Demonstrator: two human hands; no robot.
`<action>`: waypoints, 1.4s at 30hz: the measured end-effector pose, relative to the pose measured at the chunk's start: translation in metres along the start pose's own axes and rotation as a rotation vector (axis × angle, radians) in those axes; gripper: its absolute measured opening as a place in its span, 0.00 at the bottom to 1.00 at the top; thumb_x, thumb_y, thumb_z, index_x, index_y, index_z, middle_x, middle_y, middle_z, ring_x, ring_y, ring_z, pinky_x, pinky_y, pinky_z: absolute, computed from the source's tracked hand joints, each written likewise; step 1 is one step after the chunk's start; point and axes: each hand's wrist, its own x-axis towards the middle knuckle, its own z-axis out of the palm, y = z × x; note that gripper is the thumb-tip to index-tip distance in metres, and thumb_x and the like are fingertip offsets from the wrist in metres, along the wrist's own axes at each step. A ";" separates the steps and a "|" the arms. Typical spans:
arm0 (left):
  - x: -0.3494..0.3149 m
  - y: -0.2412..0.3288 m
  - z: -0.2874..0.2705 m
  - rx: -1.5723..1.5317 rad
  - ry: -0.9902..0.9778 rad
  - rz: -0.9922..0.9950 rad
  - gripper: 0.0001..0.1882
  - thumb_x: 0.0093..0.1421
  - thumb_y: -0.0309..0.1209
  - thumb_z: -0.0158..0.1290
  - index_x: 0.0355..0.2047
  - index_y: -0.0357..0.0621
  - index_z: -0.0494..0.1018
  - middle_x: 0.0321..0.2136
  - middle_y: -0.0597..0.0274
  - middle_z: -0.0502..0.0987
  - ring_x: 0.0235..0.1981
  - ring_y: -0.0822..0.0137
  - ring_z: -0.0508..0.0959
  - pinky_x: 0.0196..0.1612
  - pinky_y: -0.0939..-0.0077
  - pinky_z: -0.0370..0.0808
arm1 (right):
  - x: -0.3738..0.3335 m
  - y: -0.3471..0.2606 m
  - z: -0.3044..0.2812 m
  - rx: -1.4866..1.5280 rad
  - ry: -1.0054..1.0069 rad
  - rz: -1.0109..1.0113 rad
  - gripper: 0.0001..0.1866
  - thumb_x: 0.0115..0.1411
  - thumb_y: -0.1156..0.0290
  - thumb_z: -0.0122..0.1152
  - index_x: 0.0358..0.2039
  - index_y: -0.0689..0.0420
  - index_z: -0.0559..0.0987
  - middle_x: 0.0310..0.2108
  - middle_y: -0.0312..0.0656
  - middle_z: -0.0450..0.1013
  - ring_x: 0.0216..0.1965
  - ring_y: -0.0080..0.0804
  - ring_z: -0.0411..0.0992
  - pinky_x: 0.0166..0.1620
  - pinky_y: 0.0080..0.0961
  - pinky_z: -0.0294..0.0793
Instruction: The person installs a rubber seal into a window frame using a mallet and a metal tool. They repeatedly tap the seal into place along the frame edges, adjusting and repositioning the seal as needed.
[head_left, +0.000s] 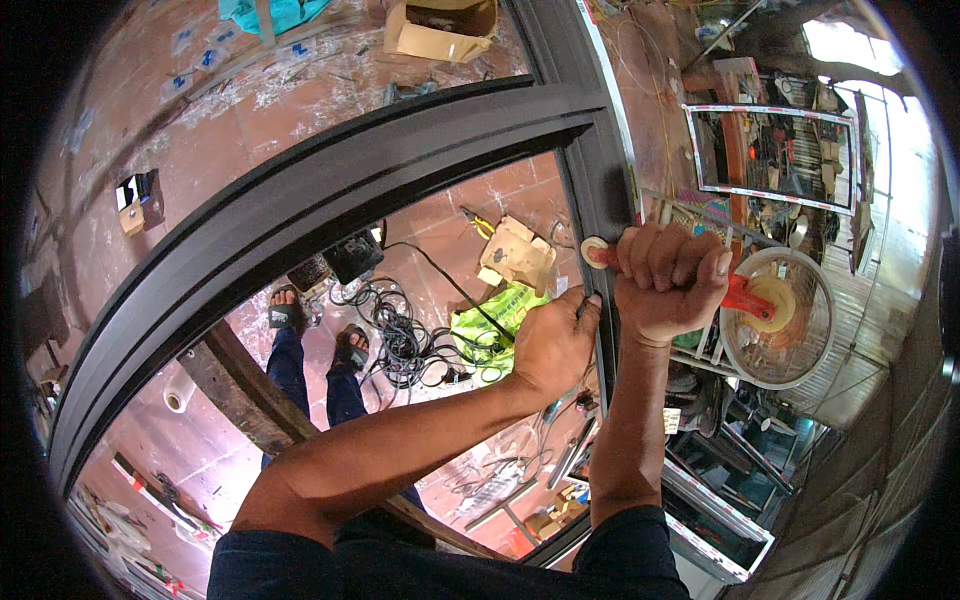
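Note:
A dark grey metal frame (400, 155) stretches across in front of me, its upright bar on the right side. My right hand (668, 275) is closed in a fist round a red-handled spline roller (740, 295). The roller's small pale wheel sits against the upright bar, and its larger yellowish wheel sticks out on the other side of the fist. Just left of it, my left hand (560, 345) lies along the bar's inner edge, its fingers pinched on a thin black strip (582, 308). Most of that strip is hidden by the fingers.
Beneath the frame lie a tangle of black cable (392, 335), a bright green bag (490, 325), torn cardboard (518, 250) and yellow-handled pliers (480, 226). Feet in sandals (283, 314) stand on the tiles. A wooden beam (235, 385) crosses below; a round fan (825, 335) stands right.

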 end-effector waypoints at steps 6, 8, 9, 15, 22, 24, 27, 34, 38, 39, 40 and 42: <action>0.003 0.000 -0.004 0.100 -0.058 -0.029 0.16 0.67 0.37 0.55 0.36 0.33 0.79 0.27 0.32 0.78 0.34 0.33 0.80 0.39 0.45 0.76 | -0.001 0.003 -0.005 0.019 -0.062 0.018 0.25 0.74 0.48 0.49 0.23 0.49 0.63 0.15 0.31 0.54 0.15 0.22 0.49 0.22 0.27 0.54; 0.005 0.000 -0.006 0.094 -0.091 -0.077 0.16 0.67 0.38 0.56 0.35 0.34 0.80 0.27 0.33 0.78 0.33 0.34 0.80 0.37 0.46 0.76 | -0.013 -0.002 -0.013 -0.012 -0.049 0.004 0.25 0.74 0.48 0.49 0.23 0.49 0.63 0.15 0.30 0.54 0.15 0.22 0.49 0.22 0.27 0.55; 0.007 0.001 -0.007 0.070 -0.096 -0.090 0.16 0.66 0.38 0.57 0.35 0.35 0.80 0.26 0.34 0.78 0.32 0.34 0.80 0.37 0.47 0.75 | -0.015 -0.003 -0.016 -0.028 -0.043 -0.003 0.25 0.74 0.48 0.49 0.23 0.49 0.63 0.15 0.30 0.54 0.15 0.22 0.49 0.22 0.28 0.55; 0.007 0.004 -0.005 -0.073 -0.063 -0.115 0.16 0.69 0.36 0.57 0.36 0.31 0.80 0.23 0.41 0.80 0.24 0.60 0.76 0.34 0.62 0.74 | -0.006 -0.004 -0.015 -0.066 -0.040 0.027 0.24 0.74 0.48 0.47 0.23 0.48 0.62 0.15 0.30 0.53 0.15 0.23 0.49 0.23 0.28 0.56; 0.014 0.006 -0.009 -0.079 0.018 -0.050 0.16 0.68 0.35 0.56 0.34 0.31 0.80 0.20 0.43 0.77 0.22 0.60 0.76 0.30 0.62 0.72 | -0.013 -0.008 -0.007 0.010 0.084 -0.085 0.26 0.72 0.48 0.52 0.21 0.50 0.63 0.15 0.31 0.54 0.16 0.24 0.52 0.23 0.27 0.56; 0.017 0.004 -0.011 0.020 0.029 -0.004 0.16 0.67 0.35 0.56 0.34 0.31 0.80 0.19 0.43 0.77 0.21 0.59 0.77 0.29 0.62 0.72 | -0.018 -0.015 -0.003 0.022 0.088 -0.098 0.26 0.71 0.47 0.52 0.21 0.50 0.63 0.15 0.32 0.56 0.15 0.25 0.52 0.23 0.30 0.57; 0.016 0.004 -0.010 0.073 0.055 0.033 0.16 0.66 0.35 0.57 0.33 0.30 0.79 0.19 0.41 0.76 0.20 0.58 0.78 0.28 0.61 0.73 | -0.022 -0.010 -0.009 -0.066 -0.071 -0.078 0.25 0.72 0.49 0.52 0.21 0.50 0.63 0.16 0.32 0.56 0.15 0.25 0.52 0.23 0.30 0.57; 0.016 0.010 -0.010 0.058 0.009 -0.062 0.12 0.63 0.31 0.60 0.34 0.32 0.80 0.19 0.42 0.77 0.20 0.61 0.78 0.28 0.62 0.73 | -0.027 -0.007 -0.014 0.020 0.015 -0.047 0.25 0.74 0.51 0.50 0.21 0.50 0.62 0.15 0.32 0.54 0.16 0.24 0.50 0.24 0.30 0.55; 0.009 0.002 -0.004 -0.013 0.040 0.023 0.11 0.63 0.31 0.60 0.38 0.32 0.80 0.21 0.44 0.79 0.22 0.63 0.79 0.30 0.65 0.75 | -0.022 -0.004 -0.008 0.043 0.053 -0.037 0.24 0.73 0.53 0.51 0.22 0.50 0.63 0.15 0.33 0.54 0.16 0.24 0.51 0.25 0.30 0.54; 0.004 0.000 -0.002 0.001 0.001 0.012 0.11 0.63 0.31 0.60 0.38 0.32 0.80 0.22 0.44 0.79 0.23 0.62 0.79 0.30 0.64 0.75 | -0.018 -0.004 -0.006 0.045 0.073 -0.021 0.24 0.73 0.53 0.51 0.22 0.50 0.63 0.15 0.33 0.54 0.16 0.24 0.51 0.25 0.30 0.54; -0.002 -0.003 -0.001 0.016 -0.037 0.002 0.11 0.63 0.30 0.60 0.39 0.32 0.80 0.22 0.43 0.79 0.23 0.61 0.80 0.31 0.64 0.75 | -0.014 -0.007 -0.003 -0.022 0.062 -0.014 0.24 0.73 0.53 0.52 0.22 0.50 0.63 0.15 0.33 0.55 0.15 0.24 0.51 0.25 0.29 0.54; -0.004 -0.005 -0.001 0.037 -0.069 -0.011 0.12 0.63 0.31 0.61 0.41 0.34 0.81 0.24 0.42 0.80 0.25 0.58 0.82 0.32 0.63 0.76 | -0.028 -0.006 -0.016 0.032 0.040 -0.028 0.24 0.73 0.52 0.52 0.22 0.50 0.63 0.16 0.33 0.55 0.15 0.24 0.51 0.25 0.29 0.54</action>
